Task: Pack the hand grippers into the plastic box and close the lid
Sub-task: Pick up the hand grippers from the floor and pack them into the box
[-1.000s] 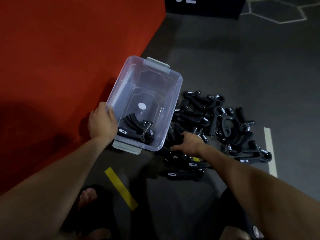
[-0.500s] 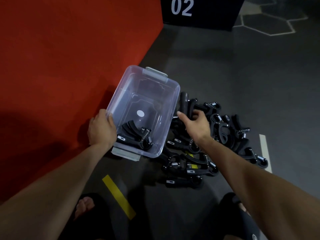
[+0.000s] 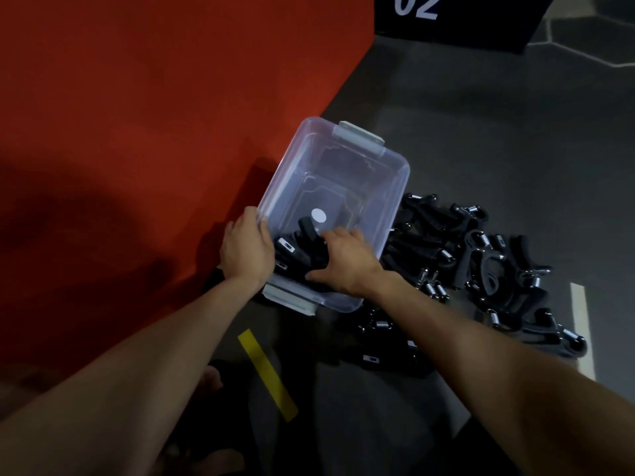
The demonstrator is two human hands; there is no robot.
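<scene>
Two zones: red mat [image 3: 137, 115] left, grey floor right. Clear plastic box [image 3: 395, 187] lidless, straddling mat edge beside hand gripper pile [image 3: 488, 262], likely for short reach. Left hand [image 3: 245, 250] clasps near rim, steadying. Right hand [image 3: 345, 261] inside box, closed on black gripper [image 3: 305, 247]. Black panel [image 3: 457, 15] reads "02"; gripper labels illegible.
</scene>
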